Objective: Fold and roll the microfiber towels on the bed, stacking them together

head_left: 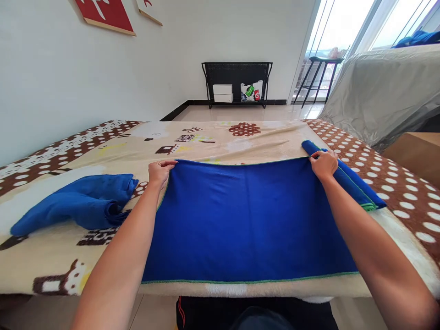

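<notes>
A blue towel (240, 220) with green stitched edges is spread out in front of me, its near edge lying along the near side of the blanket. My left hand (161, 173) pinches its far left corner between thumb and fingers. At the far right corner, my right hand (323, 164) is closed on the same towel. Just beyond and right of that hand lies a rolled blue towel (355, 185) with green edging, partly hidden by the hand. Left of my left forearm sits a crumpled, loosely bunched blue cloth (82, 201).
Under everything is a cream patterned blanket (137, 146) with a brown polka-dot border (385, 176). A black rack (237, 73) holding white boxes stands by the far wall. On the right are a cardboard box (415, 153), a plastic-covered bulky item (385, 87) and a stool (319, 75).
</notes>
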Motion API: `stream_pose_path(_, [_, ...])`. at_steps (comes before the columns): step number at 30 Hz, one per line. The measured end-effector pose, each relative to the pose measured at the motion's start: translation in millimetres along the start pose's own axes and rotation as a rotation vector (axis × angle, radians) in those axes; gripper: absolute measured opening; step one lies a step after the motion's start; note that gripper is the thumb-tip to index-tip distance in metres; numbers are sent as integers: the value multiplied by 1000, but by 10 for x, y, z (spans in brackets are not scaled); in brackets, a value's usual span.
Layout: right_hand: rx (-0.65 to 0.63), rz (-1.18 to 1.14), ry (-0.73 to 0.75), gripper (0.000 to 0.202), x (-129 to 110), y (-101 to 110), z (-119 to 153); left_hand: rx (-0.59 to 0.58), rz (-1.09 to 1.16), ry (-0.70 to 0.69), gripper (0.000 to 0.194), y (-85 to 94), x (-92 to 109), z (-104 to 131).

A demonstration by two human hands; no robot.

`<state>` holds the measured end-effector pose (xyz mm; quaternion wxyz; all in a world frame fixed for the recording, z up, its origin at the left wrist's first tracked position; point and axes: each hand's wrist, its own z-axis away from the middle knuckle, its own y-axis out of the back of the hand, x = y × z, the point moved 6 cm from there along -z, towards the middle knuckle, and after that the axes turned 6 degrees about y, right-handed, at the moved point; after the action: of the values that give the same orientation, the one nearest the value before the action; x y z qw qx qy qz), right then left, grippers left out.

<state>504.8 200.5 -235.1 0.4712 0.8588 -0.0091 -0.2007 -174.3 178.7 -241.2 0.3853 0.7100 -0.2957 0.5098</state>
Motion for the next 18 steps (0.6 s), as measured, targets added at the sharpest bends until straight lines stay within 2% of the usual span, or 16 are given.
stream_pose_path(8, [-58, 112, -7, 27, 130, -219, 87, -6, -121, 32, 26, 25, -192, -94])
stream_pose_path(18, [-121, 316, 155, 41, 130, -359, 129, -27, -257, 79, 11, -61, -267, 2])
